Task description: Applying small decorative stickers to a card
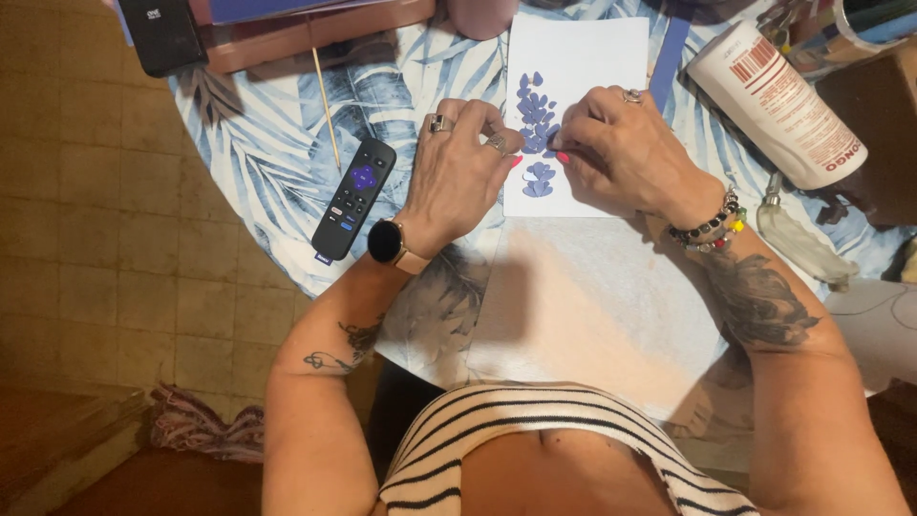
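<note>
A white card (583, 57) lies on the leaf-patterned tablecloth (258, 143), with a column of small blue-purple petal shapes (535, 105) stuck down its left side and a cluster of more petals (539, 179) lower down. My left hand (458, 172) rests on the card's left edge, fingers curled beside the petals. My right hand (621, 148) presses its fingertips together on a petal near the column's lower end. Both hands wear rings; the left wrist has a watch, the right wrist beaded bracelets.
A black remote (353, 198) lies left of my left hand, a thin wooden stick (327, 105) behind it. A white plastic bottle (778, 105) lies on its side at right. A larger white sheet (592, 306) covers the table's near part. Tiled floor lies left.
</note>
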